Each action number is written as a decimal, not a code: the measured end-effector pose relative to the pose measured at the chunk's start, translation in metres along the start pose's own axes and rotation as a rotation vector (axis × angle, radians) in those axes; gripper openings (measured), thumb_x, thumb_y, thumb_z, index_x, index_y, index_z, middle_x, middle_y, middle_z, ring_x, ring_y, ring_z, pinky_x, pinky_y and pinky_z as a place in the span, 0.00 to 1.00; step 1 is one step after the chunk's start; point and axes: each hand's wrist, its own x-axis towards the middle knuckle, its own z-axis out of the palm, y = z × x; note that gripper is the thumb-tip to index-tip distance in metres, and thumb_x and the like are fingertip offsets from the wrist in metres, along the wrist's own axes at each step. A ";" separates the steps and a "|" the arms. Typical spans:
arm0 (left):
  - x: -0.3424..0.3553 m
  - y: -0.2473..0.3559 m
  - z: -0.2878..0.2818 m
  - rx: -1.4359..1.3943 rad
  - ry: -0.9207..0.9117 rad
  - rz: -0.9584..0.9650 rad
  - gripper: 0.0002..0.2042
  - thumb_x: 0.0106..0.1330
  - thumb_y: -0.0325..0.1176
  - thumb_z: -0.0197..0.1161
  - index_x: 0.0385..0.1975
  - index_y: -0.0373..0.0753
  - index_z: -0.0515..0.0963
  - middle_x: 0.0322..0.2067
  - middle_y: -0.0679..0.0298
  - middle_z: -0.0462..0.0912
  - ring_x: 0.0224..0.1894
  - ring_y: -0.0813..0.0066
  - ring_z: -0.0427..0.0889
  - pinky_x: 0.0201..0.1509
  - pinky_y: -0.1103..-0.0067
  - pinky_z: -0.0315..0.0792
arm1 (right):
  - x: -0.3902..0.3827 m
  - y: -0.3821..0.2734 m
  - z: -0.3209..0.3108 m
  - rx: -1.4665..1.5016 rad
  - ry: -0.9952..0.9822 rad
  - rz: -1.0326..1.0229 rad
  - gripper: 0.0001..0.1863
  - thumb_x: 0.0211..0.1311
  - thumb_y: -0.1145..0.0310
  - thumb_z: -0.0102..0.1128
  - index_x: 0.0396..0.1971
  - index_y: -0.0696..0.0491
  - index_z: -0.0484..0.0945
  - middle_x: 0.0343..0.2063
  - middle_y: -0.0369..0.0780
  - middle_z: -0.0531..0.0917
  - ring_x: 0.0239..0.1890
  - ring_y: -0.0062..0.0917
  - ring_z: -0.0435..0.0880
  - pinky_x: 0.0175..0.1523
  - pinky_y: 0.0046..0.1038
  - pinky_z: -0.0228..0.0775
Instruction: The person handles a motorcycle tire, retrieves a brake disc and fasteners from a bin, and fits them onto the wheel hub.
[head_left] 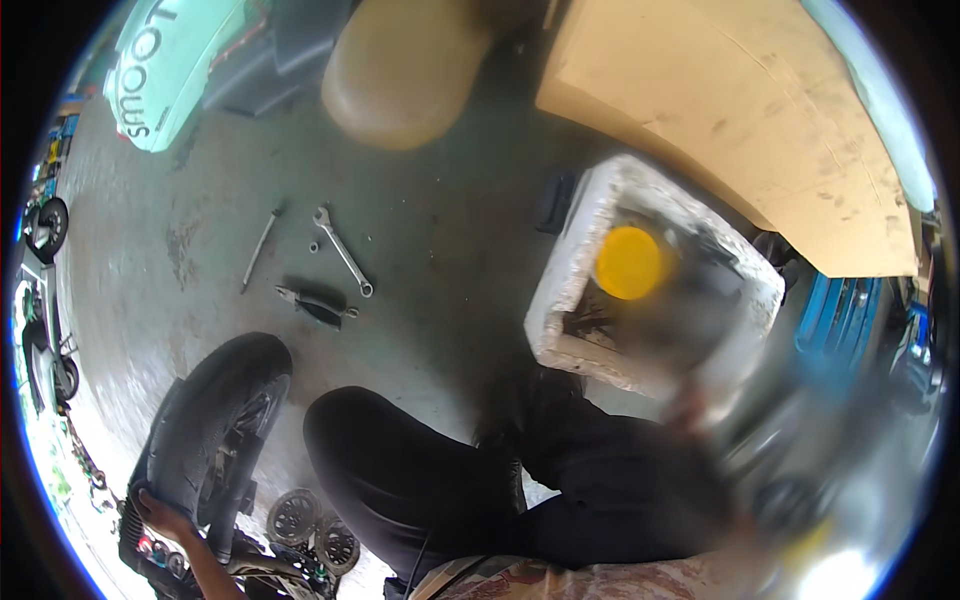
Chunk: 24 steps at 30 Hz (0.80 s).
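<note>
At the lower left, my left hand (165, 520) wraps its fingers around the edge of a long, rounded black vehicle part (210, 430), beside a ribbed section. Whether this part is a tyre or a cover is not plain. Motion smears my right hand (688, 408) near the close edge of a white foam box (555, 300); its fingers cannot be read. Inside that box are a round yellow lid (628, 263) and dark items, partly lost in blur.
On the floor lie a combination wrench (343, 252), a thin rod-like tool (260, 250), a small socket (314, 247) and pliers (315, 304). A cardboard sheet (720, 110) fills the far right, near a blue slatted crate (838, 315). Round metal parts (293, 517) sit by my knee.
</note>
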 end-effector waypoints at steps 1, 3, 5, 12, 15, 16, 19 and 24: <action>0.001 -0.002 0.000 0.014 0.006 0.032 0.20 0.68 0.41 0.39 0.42 0.38 0.78 0.44 0.52 0.78 0.48 0.52 0.75 0.54 0.64 0.66 | -0.001 0.005 -0.007 0.004 -0.005 -0.017 0.27 0.42 0.85 0.63 0.47 0.51 0.76 0.36 0.42 0.70 0.34 0.30 0.74 0.38 0.28 0.71; 0.003 -0.004 0.004 -0.001 0.017 0.042 0.19 0.69 0.41 0.40 0.42 0.37 0.78 0.43 0.52 0.78 0.47 0.53 0.75 0.54 0.65 0.65 | -0.005 0.014 -0.014 0.000 -0.015 -0.009 0.28 0.42 0.86 0.63 0.47 0.50 0.75 0.38 0.42 0.69 0.37 0.31 0.74 0.40 0.28 0.71; 0.005 -0.002 0.007 -0.016 0.034 0.059 0.19 0.69 0.40 0.40 0.41 0.36 0.78 0.43 0.52 0.79 0.46 0.55 0.75 0.54 0.65 0.65 | 0.003 0.014 -0.020 -0.041 0.009 -0.077 0.28 0.42 0.86 0.62 0.48 0.49 0.75 0.38 0.42 0.69 0.39 0.32 0.74 0.42 0.28 0.71; -0.008 0.009 0.005 -0.055 0.072 0.129 0.18 0.69 0.37 0.40 0.40 0.33 0.77 0.41 0.52 0.78 0.45 0.56 0.75 0.53 0.66 0.65 | 0.067 -0.022 -0.050 -0.181 -0.196 -0.098 0.25 0.47 0.72 0.67 0.49 0.50 0.74 0.45 0.45 0.72 0.46 0.40 0.74 0.52 0.36 0.68; -0.013 0.024 -0.002 -0.043 0.077 0.081 0.18 0.69 0.37 0.39 0.41 0.33 0.77 0.41 0.52 0.78 0.46 0.56 0.76 0.53 0.66 0.66 | 0.132 -0.060 -0.040 -0.101 -0.184 0.084 0.25 0.53 0.61 0.66 0.51 0.52 0.74 0.46 0.47 0.75 0.48 0.41 0.74 0.58 0.36 0.64; -0.016 0.032 -0.006 -0.030 0.072 0.082 0.18 0.69 0.37 0.39 0.41 0.33 0.77 0.41 0.52 0.78 0.46 0.55 0.76 0.53 0.67 0.66 | 0.162 -0.078 -0.030 -0.113 -0.162 0.014 0.25 0.54 0.59 0.65 0.51 0.51 0.73 0.45 0.47 0.76 0.49 0.40 0.74 0.57 0.36 0.65; -0.019 0.046 0.000 -0.032 0.058 0.093 0.18 0.69 0.36 0.39 0.41 0.32 0.77 0.42 0.52 0.78 0.46 0.55 0.76 0.54 0.67 0.66 | 0.254 -0.116 -0.005 -0.158 -0.212 -0.111 0.28 0.56 0.54 0.61 0.52 0.54 0.68 0.45 0.48 0.76 0.51 0.40 0.75 0.55 0.37 0.68; -0.013 0.008 0.006 -0.079 0.103 0.103 0.17 0.68 0.36 0.42 0.40 0.33 0.77 0.39 0.54 0.78 0.43 0.60 0.76 0.53 0.69 0.66 | 0.378 -0.139 0.069 -0.572 -0.495 0.183 0.36 0.58 0.49 0.59 0.57 0.59 0.62 0.56 0.53 0.70 0.58 0.42 0.71 0.61 0.36 0.65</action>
